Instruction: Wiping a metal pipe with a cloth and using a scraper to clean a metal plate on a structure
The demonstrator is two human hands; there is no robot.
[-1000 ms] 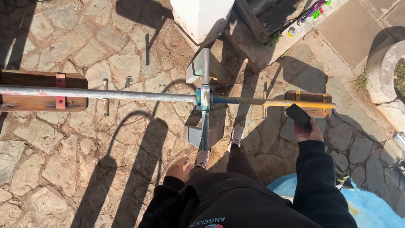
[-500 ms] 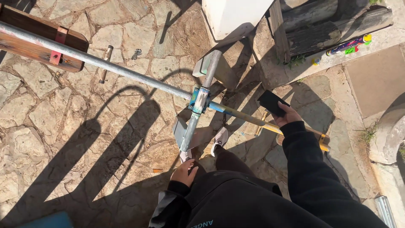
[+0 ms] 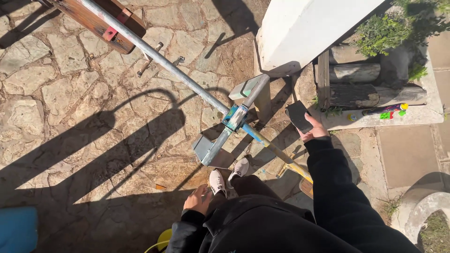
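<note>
My right hand holds a dark rectangular block, raised to the right of a long metal pipe. The pipe runs from the upper left down to the centre, where a blue-painted clamp joint ties it to a shorter crossing bar with flat end plates. My left hand hangs low by my thigh with fingers loosely curled, holding nothing that I can see. My feet in pale shoes stand just below the joint.
A wooden beam with a red strap carries the pipe at the upper left. A white pillar, logs and plants stand at the upper right. Stone paving lies all around; something blue sits at the bottom left.
The view has swung, so the pipe now slants more steeply. My right hand with the block has risen off the yellow end of the pipe; my left hand stays low.
</note>
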